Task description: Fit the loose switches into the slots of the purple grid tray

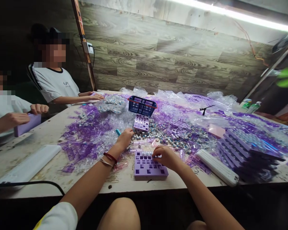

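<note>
A purple block with square holes (146,172) lies on the table in front of me, with small clear pieces in its back row. Over its right part is my right hand (166,156), fingers curled and pinched at the holes; what they hold is too small to make out. My left hand (125,139) reaches to the edge of a heap of small white and blue parts (158,135), its fingers closed and their tips hidden. Just beyond it sits a second purple holed block (141,123). A teal piece (118,132) shows beside the left hand.
A dark blue basket (142,107) stands behind the heap. Purple clear plastic pieces (79,137) spread to the left. Stacked purple blocks (240,153) and a white bar (217,167) lie right; a white strip (31,164) lies left. Two people sit at left, one holding a purple block (27,126).
</note>
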Demonstrator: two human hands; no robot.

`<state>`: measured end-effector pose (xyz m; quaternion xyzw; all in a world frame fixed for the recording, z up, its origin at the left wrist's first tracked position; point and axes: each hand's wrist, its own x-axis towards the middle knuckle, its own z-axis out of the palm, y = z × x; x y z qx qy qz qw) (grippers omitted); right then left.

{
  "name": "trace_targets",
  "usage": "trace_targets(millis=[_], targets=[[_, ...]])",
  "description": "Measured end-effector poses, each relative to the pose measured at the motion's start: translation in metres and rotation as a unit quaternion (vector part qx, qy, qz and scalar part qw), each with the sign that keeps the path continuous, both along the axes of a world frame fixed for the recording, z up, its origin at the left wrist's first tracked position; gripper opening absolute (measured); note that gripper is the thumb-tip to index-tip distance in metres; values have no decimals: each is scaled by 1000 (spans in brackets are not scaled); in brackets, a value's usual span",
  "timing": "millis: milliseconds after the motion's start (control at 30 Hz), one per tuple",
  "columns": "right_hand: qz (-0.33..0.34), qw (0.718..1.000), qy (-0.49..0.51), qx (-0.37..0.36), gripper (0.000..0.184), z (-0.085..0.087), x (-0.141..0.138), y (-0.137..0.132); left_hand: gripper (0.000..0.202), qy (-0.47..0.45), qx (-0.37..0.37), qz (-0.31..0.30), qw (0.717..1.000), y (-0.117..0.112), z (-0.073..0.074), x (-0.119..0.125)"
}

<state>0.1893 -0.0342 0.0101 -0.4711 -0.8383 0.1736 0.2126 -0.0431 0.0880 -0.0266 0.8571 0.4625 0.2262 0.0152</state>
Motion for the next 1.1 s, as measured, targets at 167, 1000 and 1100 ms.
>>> trace_targets(millis=[167,1000,1100], targets=[[10,1000,10,21,18,2,0,-2,29,6,3,11,1000,-6,5,1],[2,999,10,40,17,-1,5,-4,22,-289,-226,-172,914,-40,19,42],[16,997,-32,65,16,1,4,-3,26,-302,-268,-212,890,-54,20,52]])
